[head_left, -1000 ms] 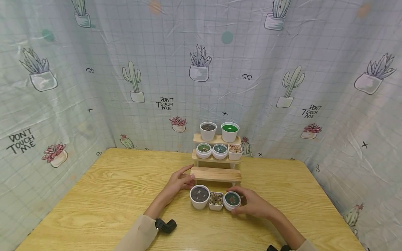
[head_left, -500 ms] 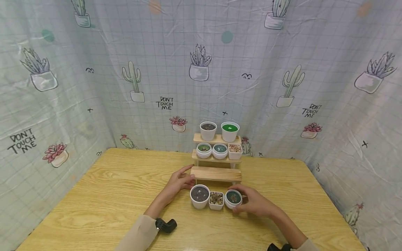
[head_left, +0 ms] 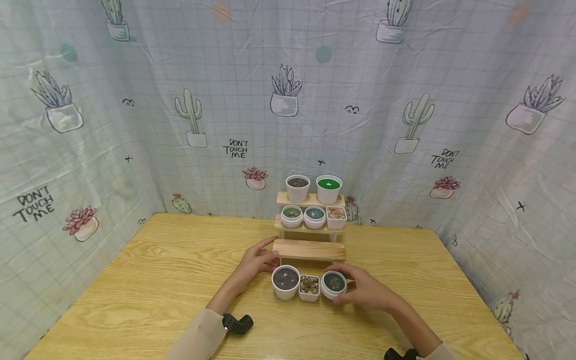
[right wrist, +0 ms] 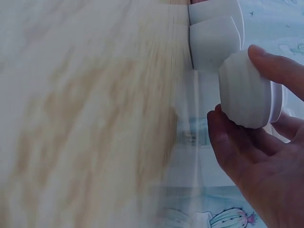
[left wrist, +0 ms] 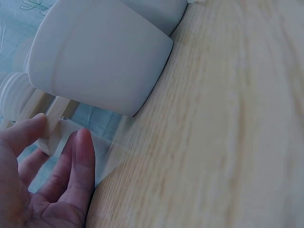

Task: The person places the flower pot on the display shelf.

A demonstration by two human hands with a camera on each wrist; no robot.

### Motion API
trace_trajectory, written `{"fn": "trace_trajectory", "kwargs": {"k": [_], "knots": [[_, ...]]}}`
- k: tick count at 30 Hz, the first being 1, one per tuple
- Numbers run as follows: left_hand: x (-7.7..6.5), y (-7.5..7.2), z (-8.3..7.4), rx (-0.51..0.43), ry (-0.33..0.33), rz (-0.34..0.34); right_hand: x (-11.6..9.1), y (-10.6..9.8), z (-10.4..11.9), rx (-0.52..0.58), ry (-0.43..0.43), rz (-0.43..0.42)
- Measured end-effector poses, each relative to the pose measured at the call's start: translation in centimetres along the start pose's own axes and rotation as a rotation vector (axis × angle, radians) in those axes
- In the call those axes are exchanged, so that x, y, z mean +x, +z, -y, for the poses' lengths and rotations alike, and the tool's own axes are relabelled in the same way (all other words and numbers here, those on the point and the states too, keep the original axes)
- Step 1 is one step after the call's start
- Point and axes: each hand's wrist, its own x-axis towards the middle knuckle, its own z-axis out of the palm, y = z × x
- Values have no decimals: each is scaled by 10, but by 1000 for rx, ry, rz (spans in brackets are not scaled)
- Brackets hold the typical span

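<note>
In the head view my left hand (head_left: 256, 262) holds the left end of the lowest step of a small three-tier wooden stand (head_left: 309, 249). The left wrist view shows the thumb (left wrist: 28, 133) on the step and the other fingers by its end and support. My right hand (head_left: 366, 290) grips a round white pot (head_left: 334, 284) with dark green contents, thumb on one side and fingers on the other. In the right wrist view this pot (right wrist: 247, 90) appears raised off the table. To its left stand a square white pot of pebbles (head_left: 309, 286) and a larger round pot with grey contents (head_left: 285, 280).
On the middle step sit a green-filled pot (head_left: 292, 215), a teal-filled pot (head_left: 314, 216) and a square pot (head_left: 336, 216). The top step carries a grey-filled pot (head_left: 298, 187) and a bright green one (head_left: 329, 188). A cactus-print curtain (head_left: 288, 135) surrounds the wooden table (head_left: 180, 280).
The right hand has shifted the round dark green pot slightly up and right, widening its gap from the pebble pot. My left hand stays on the stand.
</note>
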Motion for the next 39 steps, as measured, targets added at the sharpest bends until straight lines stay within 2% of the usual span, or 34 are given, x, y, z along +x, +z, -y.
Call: {"fn": "trace_trajectory", "kwargs": {"k": [39], "knots": [[0,-1,-1,12,-2,6,-5,-12,22,4,-17,-32]]}}
